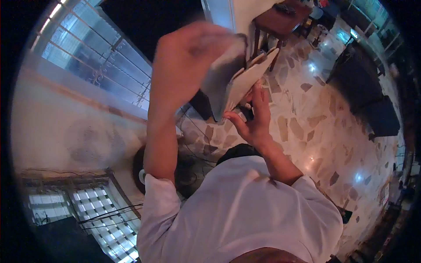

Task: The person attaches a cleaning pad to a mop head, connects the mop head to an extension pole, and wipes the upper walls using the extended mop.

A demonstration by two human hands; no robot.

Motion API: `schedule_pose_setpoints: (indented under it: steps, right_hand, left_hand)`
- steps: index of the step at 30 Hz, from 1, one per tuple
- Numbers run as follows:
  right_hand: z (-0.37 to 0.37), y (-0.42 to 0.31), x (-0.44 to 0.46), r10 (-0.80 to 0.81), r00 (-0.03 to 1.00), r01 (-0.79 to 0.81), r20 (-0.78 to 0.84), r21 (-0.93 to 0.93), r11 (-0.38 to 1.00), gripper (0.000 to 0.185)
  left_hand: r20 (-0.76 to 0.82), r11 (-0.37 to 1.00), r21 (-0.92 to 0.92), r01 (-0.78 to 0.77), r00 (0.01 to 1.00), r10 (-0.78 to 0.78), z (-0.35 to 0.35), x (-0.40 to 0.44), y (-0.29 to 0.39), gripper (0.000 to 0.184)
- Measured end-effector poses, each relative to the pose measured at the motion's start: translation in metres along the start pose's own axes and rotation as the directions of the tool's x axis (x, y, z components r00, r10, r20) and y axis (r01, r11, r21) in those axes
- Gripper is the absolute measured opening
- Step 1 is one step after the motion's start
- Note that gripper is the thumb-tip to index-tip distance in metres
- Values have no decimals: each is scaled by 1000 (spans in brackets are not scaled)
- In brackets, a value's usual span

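My right hand (256,118) grips a pale, flat, layered thing (252,79) by its lower edge, thumb on the near side and fingers along the right side. Its kind is unclear; it could be a folder or stacked sheets, with brownish pieces along its upper edge. Beside it on the left is a dark grey, flap-like surface (222,79), and I cannot tell whether the two are joined. My left hand (188,57) is raised over the flap's upper left, blurred by motion. Its fingertips reach toward the flap's top edge; contact is not clear.
A stone-patterned floor (298,127) spreads out to the right. Toward the back stands a reddish-brown table (280,19). Dark furniture (366,92) is at the right. Barred windows (94,52) line the left wall, and thin cables (197,127) run near the floor.
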State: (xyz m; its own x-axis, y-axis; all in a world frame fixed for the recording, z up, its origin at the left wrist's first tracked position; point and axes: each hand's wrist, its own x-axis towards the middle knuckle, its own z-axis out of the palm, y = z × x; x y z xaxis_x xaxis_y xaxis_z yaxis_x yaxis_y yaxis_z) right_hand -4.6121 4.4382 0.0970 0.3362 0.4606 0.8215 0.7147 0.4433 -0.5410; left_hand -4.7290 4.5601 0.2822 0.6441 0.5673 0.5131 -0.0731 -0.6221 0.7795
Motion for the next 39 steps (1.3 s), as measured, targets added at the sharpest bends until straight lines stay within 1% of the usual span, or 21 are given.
schedule_pose_setpoints:
  steps: [1,3,4,7,9,10,12,13,15,16,18,19,21,25,27,28,31,33,34,36,39]
  right_hand:
    - [-5,3,2,4,1000,-4,-2,-19,1000,109]
    - [3,-1,2,40,999,-39,12,-61,997,108]
    - [5,-1,3,74,997,-72,18,-104,992,108]
    - [15,4,3,50,999,-48,9,-155,987,105]
    - [12,7,4,77,996,-71,33,-160,985,107]
    - [12,8,4,103,993,-92,59,-159,983,108]
    - [12,8,6,98,993,-87,58,-167,982,108]
    - [12,9,6,95,994,-83,62,-177,981,107]
    - [12,8,7,103,993,-92,57,-175,980,106]
    - [13,9,8,107,993,-97,55,-173,980,105]
    - [16,12,11,83,997,-80,12,-165,983,103]
    - [18,12,11,57,998,-60,-27,-155,986,101]
    - [18,13,11,67,997,-71,-29,-158,985,100]
    - [19,15,13,67,998,-68,-11,-151,986,101]
    - [20,13,16,83,996,-84,-14,-154,984,101]
    - [19,13,16,100,995,-101,-18,-159,982,101]
    - [21,18,17,127,991,-131,-43,-124,984,99]
    - [18,20,19,143,990,-144,-16,-141,980,103]
    - [17,22,20,158,987,-155,11,-156,976,108]
    - [16,25,18,159,987,-154,18,-153,976,108]
    - [18,24,18,121,992,-115,35,-142,983,109]
  left_hand:
    - [-1,1000,2,4,1000,-4,11,9,4,18]
    - [175,995,92,22,984,-38,14,16,11,19]
    - [178,996,85,22,983,-37,14,20,15,19]
    - [147,994,108,-1,989,-15,8,28,27,20]
    - [234,963,264,-55,972,-9,6,31,33,30]
    - [238,962,266,-58,971,-7,5,30,36,30]
    - [241,993,119,-5,970,-24,5,24,42,46]
    - [245,993,120,-4,969,-26,3,22,41,46]
    - [223,976,197,96,965,-140,0,18,38,55]
    - [228,976,197,94,964,-139,3,16,34,55]
    - [160,958,233,-170,978,135,12,10,27,42]
    - [163,957,233,-171,977,135,13,5,29,42]
    - [217,939,323,-119,975,49,14,0,35,39]
    - [224,941,320,-110,974,38,12,0,24,35]
    - [172,997,70,16,985,-28,13,-1,16,33]
    - [172,997,70,16,985,-28,14,-1,6,33]
    - [79,995,-7,-100,992,100,11,1,-13,34]
    - [144,962,-251,106,987,-71,6,2,-1,32]
    - [146,962,-253,107,987,-71,6,3,-2,32]
    - [123,980,-197,22,992,2,8,2,-6,29]
    - [103,986,-167,23,995,-6,6,8,-7,26]
